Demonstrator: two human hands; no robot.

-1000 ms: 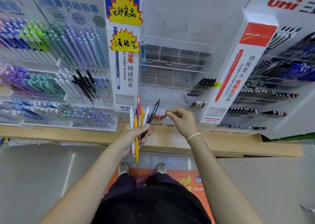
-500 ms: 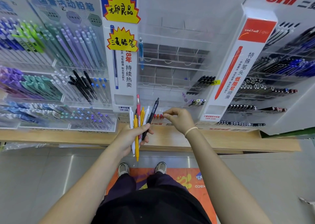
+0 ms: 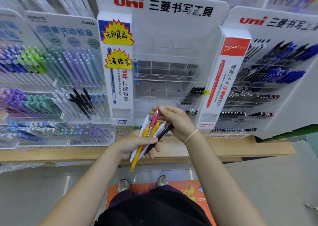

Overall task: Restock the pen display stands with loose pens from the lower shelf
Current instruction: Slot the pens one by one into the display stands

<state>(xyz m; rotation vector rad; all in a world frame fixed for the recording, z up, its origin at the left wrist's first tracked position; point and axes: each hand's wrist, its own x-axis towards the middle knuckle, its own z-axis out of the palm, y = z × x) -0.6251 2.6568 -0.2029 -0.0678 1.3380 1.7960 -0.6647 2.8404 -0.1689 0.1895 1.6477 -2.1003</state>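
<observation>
My left hand [image 3: 132,145] grips a bundle of loose pens [image 3: 149,134]: yellow, white, black and one red. My right hand [image 3: 175,120] reaches over the bundle and pinches the top of the red pen [image 3: 155,118] between thumb and fingers. Both hands hover in front of the middle clear pen display stand [image 3: 165,77], whose upper compartments look mostly bare. A few black pens [image 3: 194,93] sit in its right slots.
A stand full of purple, green and blue pencils [image 3: 56,88] is on the left. On the right, another stand [image 3: 268,81] holds black and blue pens. All rest on a wooden shelf [image 3: 240,148]. My feet stand on an orange mat [image 3: 192,191] below.
My right hand moved from the stand's lower slots back to the bundle and took hold of the red pen's top. The camera tilted upward, showing more of the stands.
</observation>
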